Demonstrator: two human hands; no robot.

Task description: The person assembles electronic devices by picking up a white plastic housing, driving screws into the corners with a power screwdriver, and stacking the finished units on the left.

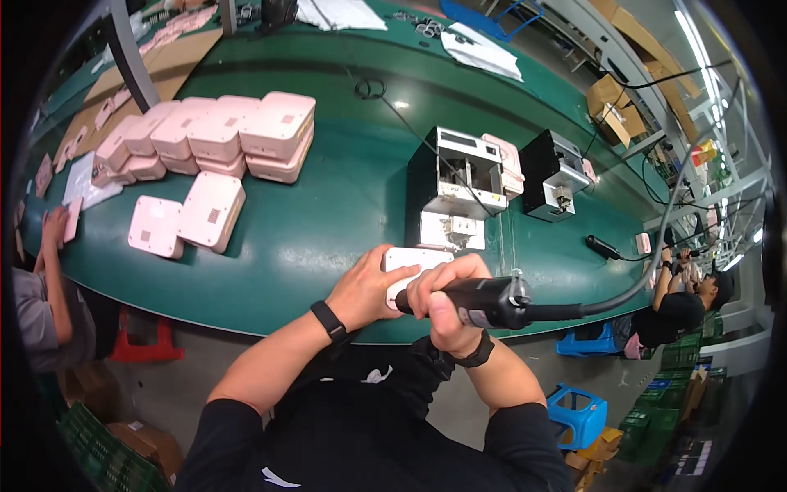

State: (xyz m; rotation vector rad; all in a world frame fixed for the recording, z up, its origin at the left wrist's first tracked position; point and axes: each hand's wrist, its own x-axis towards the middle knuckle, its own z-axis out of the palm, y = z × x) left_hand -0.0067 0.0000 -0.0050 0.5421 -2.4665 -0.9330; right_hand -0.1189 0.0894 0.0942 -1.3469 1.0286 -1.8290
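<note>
My left hand (362, 289) grips a pale, square plastic device (416, 257) with rounded corners near the table's front edge, the thumb across its top. My right hand (445, 289) is wrapped round a black electric screwdriver (489, 304), tilted, with its cable running off to the right. The tool's front end is over the device; its tip is mostly hidden by my fingers, so I cannot tell whether it touches a screw. Just beyond the device stands a black and silver screw feeder (467, 176).
Stacked pale pink devices (279, 123) stand at the left, with two more (211, 211) in front. A second feeder (557, 176) and another black screwdriver (602, 247) are to the right. Co-workers sit at the left (49, 307) and right (676, 307). A blue stool (578, 410) stands below.
</note>
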